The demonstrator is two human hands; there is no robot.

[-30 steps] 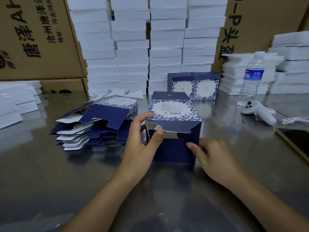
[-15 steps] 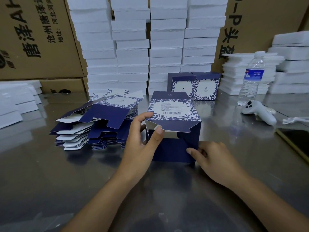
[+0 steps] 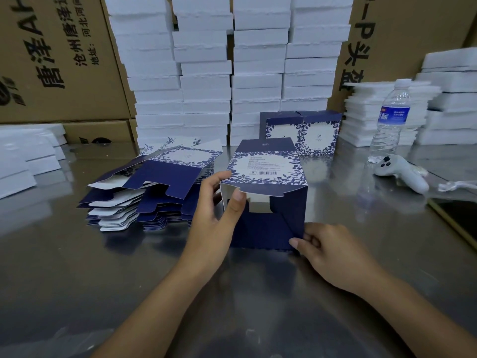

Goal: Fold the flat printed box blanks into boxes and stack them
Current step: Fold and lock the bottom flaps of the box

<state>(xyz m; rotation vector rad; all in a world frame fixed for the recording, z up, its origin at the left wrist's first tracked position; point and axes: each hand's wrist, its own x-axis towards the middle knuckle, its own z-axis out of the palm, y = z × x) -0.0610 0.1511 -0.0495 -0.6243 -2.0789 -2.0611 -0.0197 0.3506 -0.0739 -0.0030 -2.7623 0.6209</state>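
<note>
Evidently the half-formed box (image 3: 265,174) was steadied on the steel table (image 3: 77,280) beside the blank pile (image 3: 144,192), its upper left edge pinched by the left hand (image 3: 214,220), its lower right corner pinched by the right hand (image 3: 333,254); flaps would best be tucked with walls squared.

Just one feed on my end: the wide-angle head cam. It sits above the near edge of the bench (image 3: 77,280) and faces forward and down across it, so the wearer's forearms come in from the bottom. Left hand (image 3: 214,223) and right hand (image 3: 333,257) on the box (image 3: 258,228) land mid-frame, pretty close to the lens. The bench's far edge runs high up, with foam stacks (image 3: 204,73) and cartons (image 3: 51,60) filling the top. Straight edges lean near the corners.
</note>
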